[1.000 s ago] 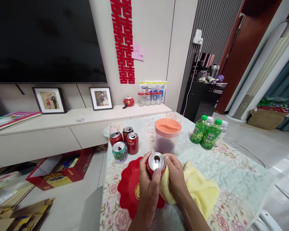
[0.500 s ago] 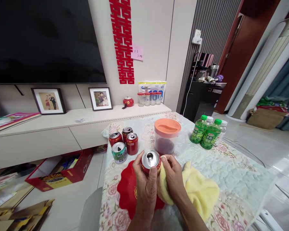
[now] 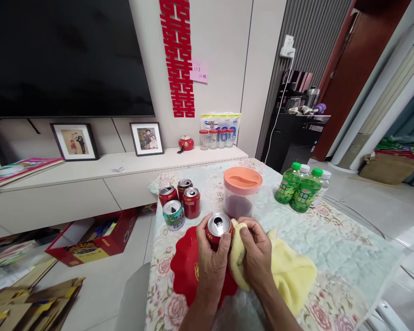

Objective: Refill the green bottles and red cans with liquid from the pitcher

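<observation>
My left hand [image 3: 212, 262] is wrapped round a red drink can [image 3: 219, 225], whose opened silver top faces up. Beside it, my right hand [image 3: 257, 253] grips a bunched part of a yellow cloth [image 3: 293, 271] against the can's right side. The rest of the cloth spreads over the table to the right. Beneath my hands lies a red scalloped tray [image 3: 182, 262], partly hidden by them. Just behind the can stands a clear tub with an orange lid [image 3: 243, 178], something dark inside it.
Several cans, three red and a green one [image 3: 173, 215], stand close together at left. Green-capped bottles [image 3: 305, 191] are grouped at right on the flowered tablecloth [image 3: 338, 243]. A white cabinet [image 3: 134, 169] holding framed photos and jars runs behind; a red box [image 3: 93, 236] sits on the floor.
My right hand has shifted slightly, with the bunched cloth drawn up between its fingers and the can. My left hand keeps its hold. The whole view has moved a little.
</observation>
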Motion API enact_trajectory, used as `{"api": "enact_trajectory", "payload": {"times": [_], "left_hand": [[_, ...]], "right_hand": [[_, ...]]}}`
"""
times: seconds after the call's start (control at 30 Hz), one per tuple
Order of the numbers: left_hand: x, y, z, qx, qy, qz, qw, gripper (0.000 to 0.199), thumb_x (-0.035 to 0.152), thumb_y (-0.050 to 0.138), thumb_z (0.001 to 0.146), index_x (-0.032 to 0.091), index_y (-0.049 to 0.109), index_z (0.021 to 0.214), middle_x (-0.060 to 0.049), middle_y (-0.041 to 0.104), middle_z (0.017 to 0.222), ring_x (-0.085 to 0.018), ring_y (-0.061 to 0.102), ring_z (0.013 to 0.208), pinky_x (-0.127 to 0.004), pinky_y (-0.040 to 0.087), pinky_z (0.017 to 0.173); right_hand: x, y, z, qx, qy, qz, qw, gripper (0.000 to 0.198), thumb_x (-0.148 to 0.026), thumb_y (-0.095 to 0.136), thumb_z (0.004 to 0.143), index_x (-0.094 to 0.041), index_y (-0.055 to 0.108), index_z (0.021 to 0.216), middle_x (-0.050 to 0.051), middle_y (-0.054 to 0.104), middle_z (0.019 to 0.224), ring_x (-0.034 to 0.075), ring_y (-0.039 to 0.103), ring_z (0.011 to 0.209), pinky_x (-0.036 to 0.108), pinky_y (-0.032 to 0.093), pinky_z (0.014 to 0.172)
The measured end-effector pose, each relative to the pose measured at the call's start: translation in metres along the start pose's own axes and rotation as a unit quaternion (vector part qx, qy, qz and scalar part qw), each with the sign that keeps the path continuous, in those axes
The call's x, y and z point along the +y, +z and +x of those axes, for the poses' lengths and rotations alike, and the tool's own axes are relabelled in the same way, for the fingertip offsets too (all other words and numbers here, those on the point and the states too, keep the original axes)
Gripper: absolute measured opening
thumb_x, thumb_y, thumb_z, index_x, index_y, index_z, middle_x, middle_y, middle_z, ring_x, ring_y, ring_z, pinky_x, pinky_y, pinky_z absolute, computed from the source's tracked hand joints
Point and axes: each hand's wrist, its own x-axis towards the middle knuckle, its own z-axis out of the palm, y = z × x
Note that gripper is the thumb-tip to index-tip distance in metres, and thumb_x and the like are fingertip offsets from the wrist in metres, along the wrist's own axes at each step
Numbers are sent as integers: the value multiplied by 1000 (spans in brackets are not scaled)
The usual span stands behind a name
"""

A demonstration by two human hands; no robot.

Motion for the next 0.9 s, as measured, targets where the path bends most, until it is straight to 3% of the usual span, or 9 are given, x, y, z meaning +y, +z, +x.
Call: {"api": "enact_trajectory", "payload": {"times": [0.17, 0.37, 0.47, 0.67, 0.9], "left_hand": [[-2, 5, -4, -14, -1, 3, 1000, 50, 51, 64, 91, 22, 54, 130, -14, 70, 132, -30, 69, 120, -43, 58, 98], [-7, 5, -6, -69, -21, -7, 997, 60, 52, 60, 95, 25, 47, 147, -15, 59, 151, -32, 60, 136, -46, 52, 109], [-8, 3, -6, -95, -24, -30, 995, 63, 50, 63, 94, 26, 44, 149, -15, 53, 156, -34, 56, 141, -51, 48, 114], [-10, 3, -8, -132, -13, -52, 990, 61, 49, 68, 90, 25, 45, 141, -13, 57, 147, -33, 56, 136, -52, 44, 117], [-9, 2, -8, -153, -12, -88, 984, 60, 49, 69, 90, 25, 46, 140, -12, 59, 144, -31, 57, 134, -47, 46, 114]], "right_hand": [[0, -3, -1, -20, -56, -12, 998, 16, -40, 71, 92, -24, 72, 90, 5, 67, 104, 21, 63, 104, 34, 51, 95], [0, -2, 2, -36, -30, -58, 997, 39, -47, 58, 99, -23, 75, 126, 11, 68, 135, 27, 57, 131, 43, 44, 112], [-3, -2, 4, -38, 12, -61, 997, 45, -51, 52, 102, -20, 77, 123, 12, 71, 134, 28, 60, 130, 43, 44, 114], [-7, -5, 9, -22, 93, -36, 995, 45, -54, 54, 101, -19, 80, 112, 11, 78, 117, 28, 71, 110, 41, 54, 99], [-7, -9, 11, 26, 72, -29, 997, 36, -53, 69, 91, -19, 81, 96, 10, 75, 112, 27, 68, 109, 39, 52, 99]]}}
